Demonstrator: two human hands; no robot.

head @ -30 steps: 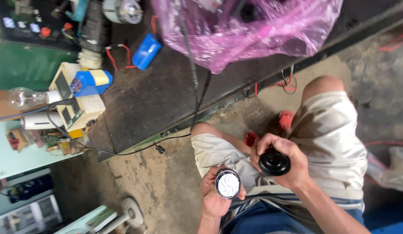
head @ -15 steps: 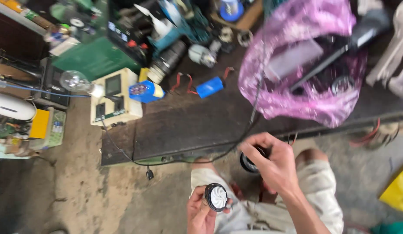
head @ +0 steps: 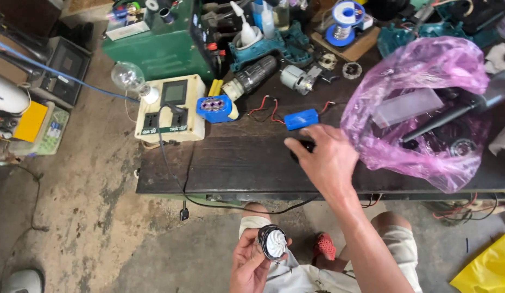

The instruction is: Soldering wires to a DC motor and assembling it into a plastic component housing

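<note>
left hand [head: 251, 266] grips round impeller disc [head: 272, 242]; right hand [head: 326, 158] clasps black part [head: 302, 145] on bench [head: 231, 168].

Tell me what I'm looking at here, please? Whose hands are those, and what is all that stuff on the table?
The camera sits on a person's head and looks down, so you see their own two hands and their knees below. There is no machine doing the work, just bare hands.

The left hand holds a small round part, black at the rim with white curved blades like a tiny fan. The right hand reaches over the dark workbench and covers a small black thing; I cannot tell what it is.

On the bench lie a blue battery pack with red wires, a cream box with sockets, a light bulb and a pink plastic bag with dark parts inside. Farther back are tool pieces and glue bottles.
</note>
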